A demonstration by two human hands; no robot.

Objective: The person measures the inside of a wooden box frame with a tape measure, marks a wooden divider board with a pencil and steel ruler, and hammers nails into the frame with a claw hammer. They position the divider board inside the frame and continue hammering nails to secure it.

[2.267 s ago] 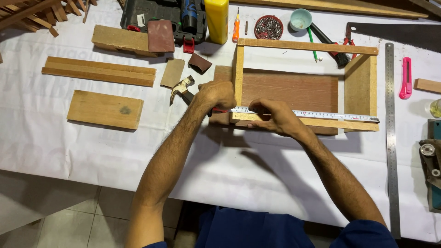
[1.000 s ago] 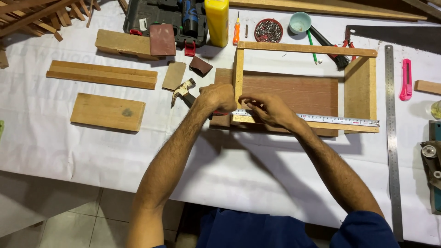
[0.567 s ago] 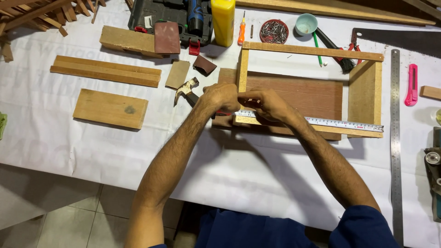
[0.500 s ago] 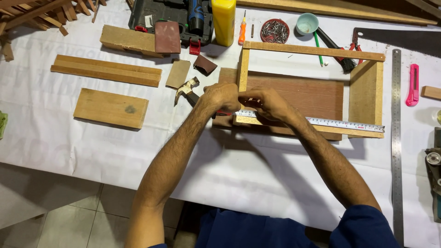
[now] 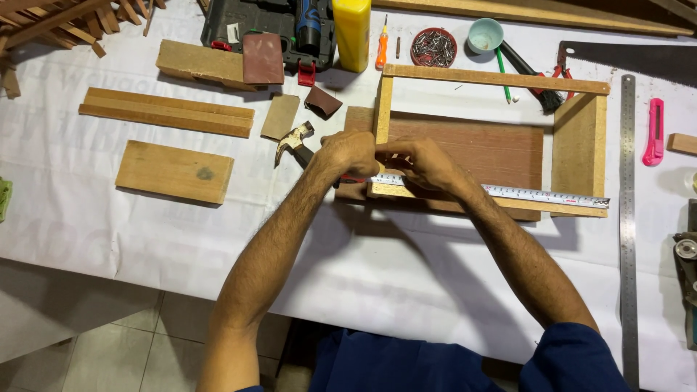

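Hands meet at the near left corner of the open rectangular frame of pale wooden slats (image 5: 494, 78), which lies flat on the white-covered counter (image 5: 406, 283) over a reddish-brown wooden board (image 5: 472, 145). Your left hand (image 5: 348, 154) is curled closed over that corner, with something red just showing under it; what it grips you cannot tell from here. Your right hand (image 5: 425, 163) sits just beside it, fingers bent down and pinching at the start of the white and yellow measuring tape (image 5: 537, 194), which runs along the frame's near slat to its right end.

Just left of your left hand, the steel claw hammer (image 5: 294, 141) lies on the counter, its handle passing under your wrist. Further left rest a flat pale wood block (image 5: 174, 171) and a pair of long wood strips (image 5: 167, 112). Beyond the frame stand a yellow plastic bottle (image 5: 352, 33), an orange-handled screwdriver (image 5: 382, 47) and a round red dish of screws (image 5: 433, 47). To the right, well apart from your hands, lie a long steel ruler (image 5: 627, 218) and a pink utility knife (image 5: 653, 131).
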